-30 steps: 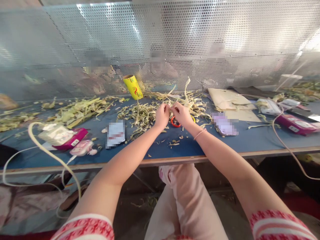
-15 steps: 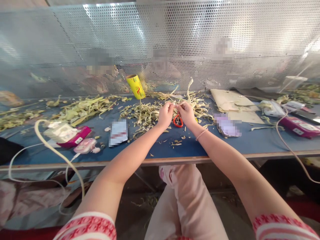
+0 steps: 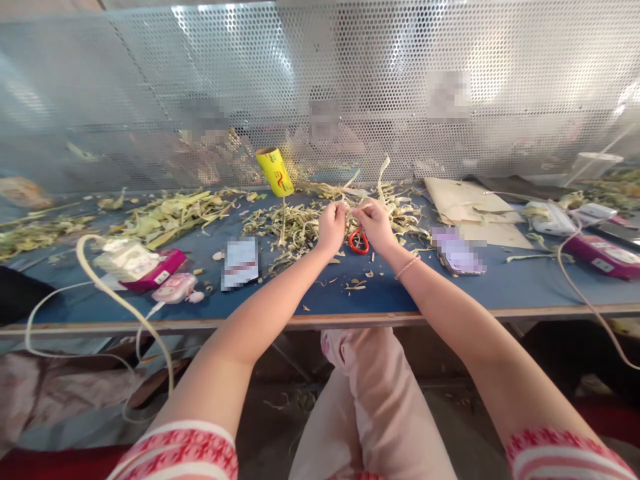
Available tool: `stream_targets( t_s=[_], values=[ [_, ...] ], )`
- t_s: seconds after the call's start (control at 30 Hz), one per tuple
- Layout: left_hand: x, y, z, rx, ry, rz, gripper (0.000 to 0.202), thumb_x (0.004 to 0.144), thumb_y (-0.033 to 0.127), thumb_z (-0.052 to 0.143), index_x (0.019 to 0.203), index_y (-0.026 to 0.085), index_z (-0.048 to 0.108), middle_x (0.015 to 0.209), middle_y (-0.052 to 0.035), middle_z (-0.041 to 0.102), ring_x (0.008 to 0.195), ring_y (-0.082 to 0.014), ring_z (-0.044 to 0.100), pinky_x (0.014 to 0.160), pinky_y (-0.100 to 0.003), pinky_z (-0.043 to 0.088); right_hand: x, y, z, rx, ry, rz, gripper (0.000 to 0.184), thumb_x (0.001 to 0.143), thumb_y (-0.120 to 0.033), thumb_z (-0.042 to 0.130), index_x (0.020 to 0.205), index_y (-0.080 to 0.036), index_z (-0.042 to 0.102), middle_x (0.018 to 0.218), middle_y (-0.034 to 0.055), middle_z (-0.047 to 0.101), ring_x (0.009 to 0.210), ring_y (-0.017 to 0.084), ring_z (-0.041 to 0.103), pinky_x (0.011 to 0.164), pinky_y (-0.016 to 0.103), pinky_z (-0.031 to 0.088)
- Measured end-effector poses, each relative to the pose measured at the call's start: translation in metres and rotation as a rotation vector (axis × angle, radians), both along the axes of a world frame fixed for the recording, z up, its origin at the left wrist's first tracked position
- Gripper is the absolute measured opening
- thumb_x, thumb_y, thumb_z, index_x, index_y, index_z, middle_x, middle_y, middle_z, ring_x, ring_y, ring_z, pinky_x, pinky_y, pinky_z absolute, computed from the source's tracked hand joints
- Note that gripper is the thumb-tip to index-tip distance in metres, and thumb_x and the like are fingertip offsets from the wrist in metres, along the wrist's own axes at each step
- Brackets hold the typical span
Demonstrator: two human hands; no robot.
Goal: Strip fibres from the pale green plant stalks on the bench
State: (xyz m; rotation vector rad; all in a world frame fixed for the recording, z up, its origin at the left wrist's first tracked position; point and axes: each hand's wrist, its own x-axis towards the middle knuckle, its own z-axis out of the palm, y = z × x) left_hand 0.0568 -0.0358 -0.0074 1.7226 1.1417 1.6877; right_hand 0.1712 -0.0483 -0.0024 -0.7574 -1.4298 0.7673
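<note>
Both hands meet over the middle of the blue table (image 3: 450,287). My left hand (image 3: 332,227) is closed in a pinch on a pale dried leaf strip (image 3: 350,208). My right hand (image 3: 373,223) pinches the same strip from the other side, fingertips almost touching the left ones. A pair of red-handled scissors (image 3: 358,243) lies on the table just below and between the hands. A loose heap of dried leaf strips (image 3: 290,227) spreads behind and to the left of the hands.
A yellow tube (image 3: 275,172) stands tilted at the back. Left lie a pink box (image 3: 150,267), a pink device (image 3: 174,288) and a white cable (image 3: 105,287). Right lie cardboard sheets (image 3: 465,200), a magenta box (image 3: 600,257) and another cable. A perforated metal screen (image 3: 350,80) closes the far edge.
Both hands stay pinched together on the strip and have shifted slightly right and up in the picture as the camera drifted; the table's things have not moved.
</note>
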Motion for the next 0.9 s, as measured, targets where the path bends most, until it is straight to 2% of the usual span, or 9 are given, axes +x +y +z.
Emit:
stream_targets(
  t_s=[0.1, 0.2, 0.37, 0.53, 0.73, 0.9],
  values=[
    [0.0, 0.001, -0.001, -0.019, -0.034, -0.011, 0.031, 0.089, 0.045, 0.05, 0.073, 0.019, 0.052, 0.058, 0.0013, 0.049, 0.062, -0.0128, 0.051, 0.06, -0.025, 0.038, 0.001, -0.002, 0.0, 0.024, 0.018, 0.08, 0.035, 0.076, -0.047, 0.067, 0.069, -0.022, 0.044, 0.044, -0.0097, 0.042, 0.039, 0.005, 0.035, 0.04, 0.021, 0.029],
    [-0.001, 0.0, -0.001, -0.04, -0.071, -0.081, 0.033, 0.087, 0.05, 0.052, 0.074, 0.019, 0.053, 0.056, 0.0023, 0.047, 0.058, -0.0117, 0.049, 0.057, -0.024, 0.037, 0.003, -0.003, 0.001, 0.039, 0.041, 0.12, 0.039, 0.074, -0.053, 0.068, 0.068, -0.022, 0.044, 0.044, -0.0095, 0.043, 0.037, 0.005, 0.035, 0.039, 0.021, 0.029],
    [0.002, -0.006, 0.003, -0.126, -0.199, -0.296, 0.035, 0.084, 0.052, 0.056, 0.073, 0.019, 0.051, 0.052, 0.0056, 0.043, 0.046, -0.0075, 0.042, 0.049, -0.023, 0.033, 0.009, 0.0, 0.002, 0.054, 0.081, 0.014, 0.04, 0.076, -0.055, 0.065, 0.068, -0.023, 0.042, 0.044, -0.0091, 0.044, 0.036, 0.006, 0.037, 0.039, 0.022, 0.029],
    [0.004, -0.009, 0.006, -0.249, -0.265, -0.437, 0.031, 0.071, 0.04, 0.074, 0.077, 0.015, 0.057, 0.06, 0.0028, 0.058, 0.055, -0.0074, 0.056, 0.055, -0.02, 0.042, 0.015, 0.007, 0.0, 0.087, 0.083, -0.09, 0.035, 0.08, -0.047, 0.064, 0.069, -0.023, 0.042, 0.046, -0.0091, 0.044, 0.038, 0.006, 0.037, 0.041, 0.022, 0.03],
    [0.005, -0.012, 0.009, -0.337, -0.304, -0.389, 0.016, 0.069, 0.021, 0.073, 0.071, 0.014, 0.059, 0.052, 0.0031, 0.058, 0.049, -0.0073, 0.054, 0.049, -0.019, 0.039, 0.015, 0.005, 0.0, 0.083, 0.054, -0.108, 0.03, 0.083, -0.039, 0.062, 0.069, -0.023, 0.041, 0.046, -0.0091, 0.043, 0.038, 0.006, 0.037, 0.041, 0.022, 0.03],
    [0.005, -0.016, 0.015, -0.452, -0.341, -0.382, 0.009, 0.07, 0.014, 0.068, 0.068, 0.012, 0.06, 0.051, 0.0027, 0.057, 0.045, -0.0055, 0.051, 0.048, -0.018, 0.038, 0.015, 0.002, 0.002, 0.07, 0.021, -0.116, 0.027, 0.083, -0.033, 0.061, 0.068, -0.023, 0.041, 0.046, -0.0089, 0.044, 0.039, 0.006, 0.037, 0.042, 0.022, 0.031]
  ],
)
